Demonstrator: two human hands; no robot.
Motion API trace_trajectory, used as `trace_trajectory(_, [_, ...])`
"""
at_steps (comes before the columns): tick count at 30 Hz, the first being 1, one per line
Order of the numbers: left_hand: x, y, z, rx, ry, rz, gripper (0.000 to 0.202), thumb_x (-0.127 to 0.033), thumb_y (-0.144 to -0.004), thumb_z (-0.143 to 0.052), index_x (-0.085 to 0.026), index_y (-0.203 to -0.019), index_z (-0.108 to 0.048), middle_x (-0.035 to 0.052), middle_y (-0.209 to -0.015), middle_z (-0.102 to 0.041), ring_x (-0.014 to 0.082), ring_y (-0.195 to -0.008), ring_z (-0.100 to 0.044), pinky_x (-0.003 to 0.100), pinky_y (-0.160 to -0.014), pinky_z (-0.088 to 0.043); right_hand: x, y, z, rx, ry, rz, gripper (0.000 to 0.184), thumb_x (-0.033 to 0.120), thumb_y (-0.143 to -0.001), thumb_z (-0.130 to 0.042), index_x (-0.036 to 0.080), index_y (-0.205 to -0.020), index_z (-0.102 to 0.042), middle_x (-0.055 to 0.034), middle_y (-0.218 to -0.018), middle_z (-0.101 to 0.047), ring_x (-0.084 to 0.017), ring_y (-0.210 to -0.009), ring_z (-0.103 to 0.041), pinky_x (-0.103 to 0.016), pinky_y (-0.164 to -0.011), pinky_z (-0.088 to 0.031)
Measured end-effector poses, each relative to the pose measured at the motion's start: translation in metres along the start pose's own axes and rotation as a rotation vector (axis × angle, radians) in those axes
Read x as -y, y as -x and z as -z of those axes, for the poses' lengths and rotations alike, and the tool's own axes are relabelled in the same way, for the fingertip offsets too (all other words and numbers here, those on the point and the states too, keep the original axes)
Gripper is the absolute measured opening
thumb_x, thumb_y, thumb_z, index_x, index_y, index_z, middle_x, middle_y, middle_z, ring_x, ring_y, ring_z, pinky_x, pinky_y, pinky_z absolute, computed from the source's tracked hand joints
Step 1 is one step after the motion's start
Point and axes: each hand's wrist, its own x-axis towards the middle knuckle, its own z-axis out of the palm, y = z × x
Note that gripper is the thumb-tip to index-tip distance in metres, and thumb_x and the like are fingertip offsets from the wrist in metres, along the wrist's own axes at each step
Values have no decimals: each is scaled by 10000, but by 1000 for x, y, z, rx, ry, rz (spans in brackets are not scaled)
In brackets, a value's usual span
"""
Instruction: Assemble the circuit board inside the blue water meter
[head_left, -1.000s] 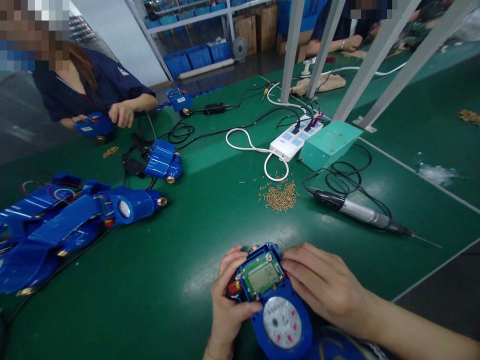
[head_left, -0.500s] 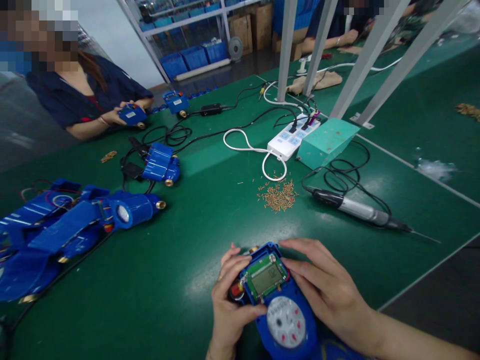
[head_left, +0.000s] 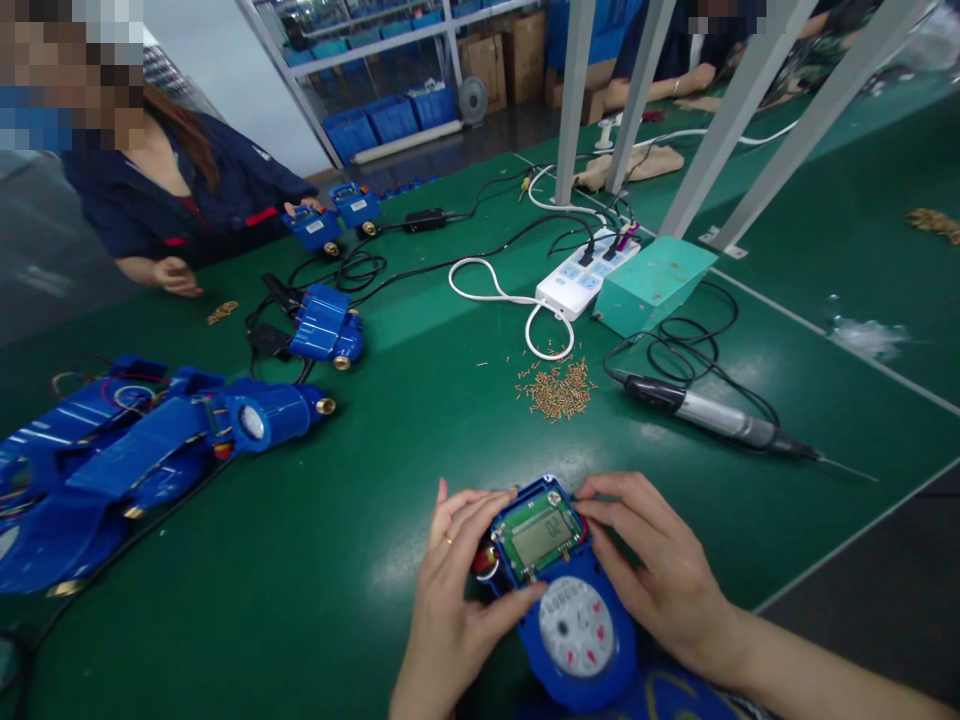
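Note:
A blue water meter (head_left: 576, 572) lies at the front of the table, its round dial (head_left: 576, 628) facing up. Above the dial, a green circuit board with a lit LCD display (head_left: 541, 540) sits in the uncovered housing. My left hand (head_left: 463, 578) is closed round the meter's left side, its thumb beside the dial and its fingers along the housing's upper left edge. My right hand (head_left: 654, 562) grips the right side, fingertips at the housing's upper right rim. A red-and-yellow part (head_left: 486, 560) shows beside my left fingers.
Brass screws (head_left: 561, 390) lie heaped beyond the meter. An electric screwdriver (head_left: 724, 418) rests at right, near a teal box (head_left: 656, 285) and a power strip (head_left: 577, 280). More blue meters (head_left: 150, 440) occupy the left. A co-worker (head_left: 202, 190) sits at far left.
The meter and my hands have shifted slightly up and right, and the display's reading differs. The co-worker has set a meter down beside another, keeping one hand on it.

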Motion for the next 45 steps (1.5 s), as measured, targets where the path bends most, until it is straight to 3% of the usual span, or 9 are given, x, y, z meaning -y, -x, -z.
trace_trajectory(6, [-8,-9,1,-10,-6,-19,562,-387,-762,-827,-243,-1253,-595,91,-1130,-720,288,-1067,-641,658,-1158,-302,0,1,1,-19,17,19,198,31,-932,-533,156,-1055,-623,-95,-996,-639,-186,-919,-617,-333,-758,-558])
trace_trajectory(17, [11,-1,-20,-183,194,-58,542,-429,-746,-818,-242,-1214,-620,71,-1100,-735,274,-1113,-603,548,-1045,-488,0,2,0,-2,-28,25,222,30,-935,-531,150,-1094,-627,-104,-1092,-646,-191,-1005,-601,-371,-842,-544])
trace_trajectory(22, [12,0,-21,-172,223,-48,539,-443,-755,-815,-246,-1220,-625,76,-1111,-728,276,-1116,-596,570,-1074,-461,5,2,1,89,-173,-196,178,134,-994,-489,212,-1055,-637,-66,-1151,-632,-168,-1072,-591,-346,-898,-528])
trace_trajectory(27, [12,0,-22,-179,207,-34,532,-396,-758,-815,-242,-1229,-621,72,-1115,-723,271,-1127,-590,555,-1079,-468,9,7,3,174,-378,-443,232,283,-1033,-436,271,-1050,-667,-65,-1329,-563,-221,-1237,-539,-514,-1051,-459])
trace_trajectory(30, [12,1,-23,-183,196,-30,527,-398,-766,-808,-242,-1232,-618,69,-1118,-723,269,-1136,-588,545,-1076,-475,12,7,6,196,-511,-572,238,406,-1004,-497,279,-1028,-697,-71,-1372,-541,-271,-1300,-504,-599,-1111,-391])
trace_trajectory(35, [10,1,-24,-185,174,-52,537,-399,-769,-808,-246,-1244,-612,59,-1137,-722,257,-1146,-591,524,-1093,-471,22,0,5,195,-619,-775,303,533,-925,-593,257,-910,-717,-72,-1375,-535,-301,-1318,-494,-581,-1153,-363])
trace_trajectory(38, [9,0,-24,-184,167,-53,538,-416,-767,-809,-249,-1241,-616,55,-1137,-725,256,-1138,-597,516,-1087,-478,25,0,3,196,-592,-737,319,520,-959,-539,261,-960,-723,-75,-1381,-527,-287,-1296,-512,-552,-1128,-412])
trace_trajectory(41, [10,1,-24,-189,176,-45,537,-433,-772,-804,-253,-1243,-618,53,-1136,-727,256,-1131,-599,513,-1080,-483,24,6,1,193,-399,-578,275,434,-1007,-489,298,-1115,-702,-57,-1404,-518,-261,-1314,-485,-549,-1128,-414])
trace_trajectory(45, [13,3,-25,-193,193,-41,547,-448,-773,-802,-254,-1250,-617,54,-1146,-725,256,-1125,-599,511,-1077,-482,17,15,-2,164,-94,-294,401,301,-1037,-434,371,-1427,-495,-23,-1525,-409,-248,-1394,-365,-555,-1133,-396])
